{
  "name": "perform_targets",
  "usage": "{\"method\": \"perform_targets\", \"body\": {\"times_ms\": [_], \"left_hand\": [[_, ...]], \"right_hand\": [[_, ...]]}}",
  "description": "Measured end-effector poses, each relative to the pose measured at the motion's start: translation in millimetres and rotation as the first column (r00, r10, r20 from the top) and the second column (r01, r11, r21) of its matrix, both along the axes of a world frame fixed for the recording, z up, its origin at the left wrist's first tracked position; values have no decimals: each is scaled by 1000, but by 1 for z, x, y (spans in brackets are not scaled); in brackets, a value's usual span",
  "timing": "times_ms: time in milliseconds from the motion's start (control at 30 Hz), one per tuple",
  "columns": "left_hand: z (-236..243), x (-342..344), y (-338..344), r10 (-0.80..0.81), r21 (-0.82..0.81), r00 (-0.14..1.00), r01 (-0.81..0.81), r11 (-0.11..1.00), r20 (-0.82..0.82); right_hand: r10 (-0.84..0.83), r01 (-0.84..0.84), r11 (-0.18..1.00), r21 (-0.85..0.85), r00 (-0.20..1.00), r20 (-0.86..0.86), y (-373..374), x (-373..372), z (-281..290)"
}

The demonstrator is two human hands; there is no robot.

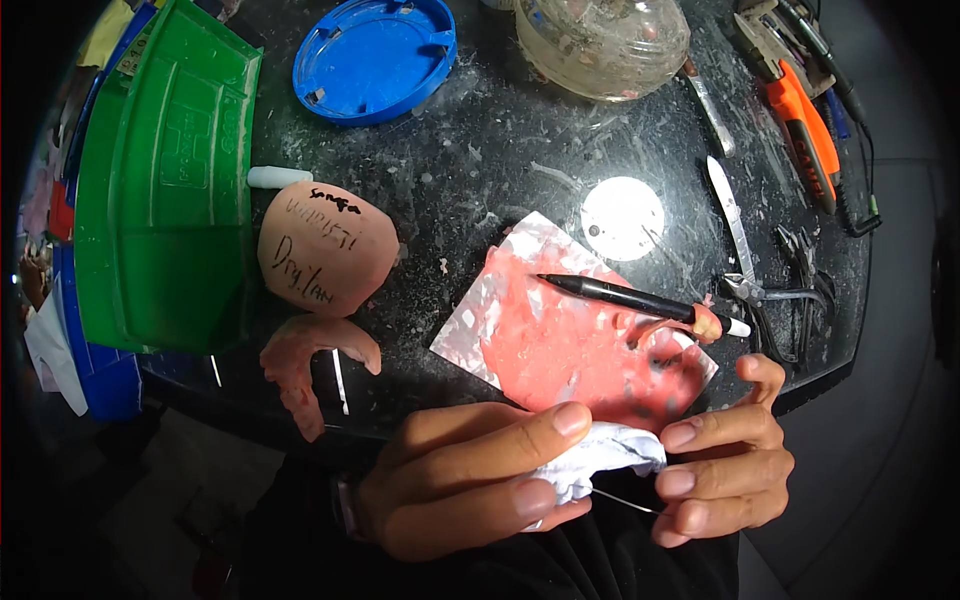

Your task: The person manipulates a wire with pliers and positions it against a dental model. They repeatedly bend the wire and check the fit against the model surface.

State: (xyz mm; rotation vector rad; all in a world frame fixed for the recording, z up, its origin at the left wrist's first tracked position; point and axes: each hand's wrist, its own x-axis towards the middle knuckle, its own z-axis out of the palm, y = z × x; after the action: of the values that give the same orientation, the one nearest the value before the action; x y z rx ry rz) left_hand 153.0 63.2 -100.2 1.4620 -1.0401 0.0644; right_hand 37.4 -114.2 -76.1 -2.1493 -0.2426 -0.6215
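My left hand (480,475) grips a small, irregular white piece (598,455) that looks like a plaster dental cast, low in front of my lap by the bench's near edge. Its thumb and fingers press round the piece and hide part of it. A thin metal wire (625,500) runs from under the piece toward my right hand (725,465). The right fingertips are curled together at the wire's end, and one finger stands raised. Just beyond both hands lies a tile (560,350) smeared with pink material, with a black pencil-like tool (620,300) across it.
A green bin (180,200) stands at the left. Beside it lie a pink handwritten base (328,250) and a pink horseshoe-shaped piece (300,375). A blue lid (375,60) and glass jar (605,45) are at the back. Pliers (745,285) and an orange-handled cutter (805,135) lie right.
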Motion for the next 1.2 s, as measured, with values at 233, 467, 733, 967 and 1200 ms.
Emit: {"method": "perform_targets", "body": {"times_ms": [233,467,733,967,1200], "left_hand": [[6,6,-2,-24,18,1000,24,1000,10],[-11,-6,-4,81,-78,996,-79,994,22],[-11,-1,-4,47,-105,996,-40,994,69],[-10,0,-5,29,-83,998,-25,996,52],[-12,-2,-2,12,-60,1000,-11,998,22]], "right_hand": [[14,-12,999,-46,999,40,-1,-4,-4],[-5,7,999,-35,998,56,3,-1,-4],[-47,56,996,-64,990,130,6,1,-11],[-70,86,992,-94,985,160,5,1,-8],[-71,81,989,-126,994,88,4,0,-3]]}}
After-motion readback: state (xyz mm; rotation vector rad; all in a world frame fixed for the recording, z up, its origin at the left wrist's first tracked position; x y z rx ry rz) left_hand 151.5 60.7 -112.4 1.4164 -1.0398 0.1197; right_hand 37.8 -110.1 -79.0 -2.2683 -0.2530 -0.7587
